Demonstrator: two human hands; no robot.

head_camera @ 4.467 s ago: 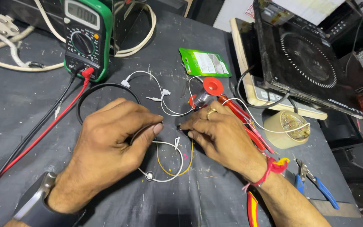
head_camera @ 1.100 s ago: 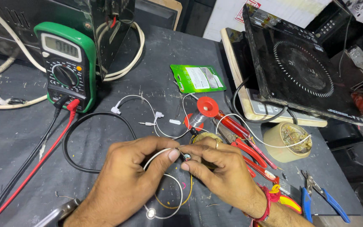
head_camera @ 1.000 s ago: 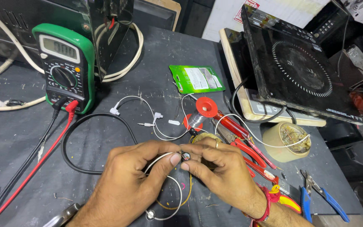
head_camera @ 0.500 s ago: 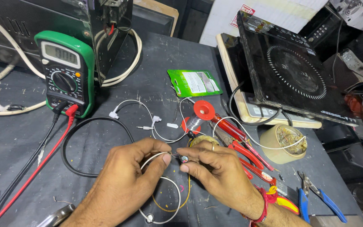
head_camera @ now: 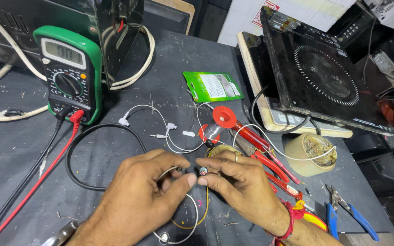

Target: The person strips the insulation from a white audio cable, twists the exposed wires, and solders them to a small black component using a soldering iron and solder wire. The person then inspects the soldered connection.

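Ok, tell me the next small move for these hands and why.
Probably hold steady and lift the small round part toward the camera: the left hand and right hand pinch it between fingertips, and thin white wire trails loosely below.

Left hand (head_camera: 144, 196): bare, no ring on the fingers that show; short trimmed nails.
Left wrist: a watch with a metal case (head_camera: 62, 232), silver-grey and shiny, only partly in view at the bottom edge of the picture.
Left forearm: bare, no sleeve in view.
Right hand (head_camera: 242, 184): bare, short nails; fine hair on the back of the hand.
Right ring: a thin yellow-metal band (head_camera: 237, 155) on one finger, near the knuckle.
Right wrist: a red thread bracelet (head_camera: 289, 221), several strands wound together, with a small knot of loose ends.
Right forearm: bare, hairy, no sleeve in view.
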